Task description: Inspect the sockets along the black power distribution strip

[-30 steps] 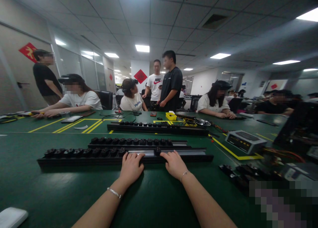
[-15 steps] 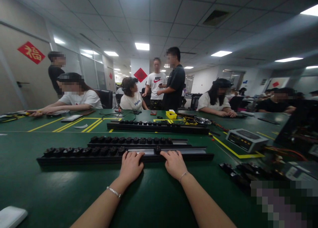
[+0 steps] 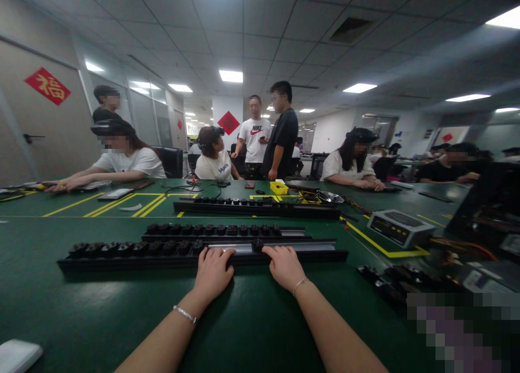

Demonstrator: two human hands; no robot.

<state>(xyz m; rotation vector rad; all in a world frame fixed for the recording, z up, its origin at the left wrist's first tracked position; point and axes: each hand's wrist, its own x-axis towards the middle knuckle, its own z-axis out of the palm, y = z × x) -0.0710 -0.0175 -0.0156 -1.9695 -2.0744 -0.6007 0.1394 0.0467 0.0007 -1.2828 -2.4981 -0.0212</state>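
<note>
A long black rail (image 3: 122, 259) lies across the green table (image 3: 252, 319) in front of me, with several black socket modules (image 3: 138, 248) seated along its left half and a bare silver channel on the right. My left hand (image 3: 213, 273) rests on the rail's near edge, fingers curled over it. To its right, my right hand (image 3: 284, 266) also grips the rail, fingertips by a single black module (image 3: 257, 244). A second rail (image 3: 223, 231) lies just behind and a third one (image 3: 255, 207) farther back.
A grey meter box (image 3: 400, 228) sits at the right inside yellow tape lines. Loose black parts (image 3: 390, 283) lie near the right front. A white object (image 3: 18, 355) sits at the front left corner. Several people sit or stand around the far side.
My hands stay on the rail. The view has shifted slightly. The standing person at far left walked right, behind the seated one.
</note>
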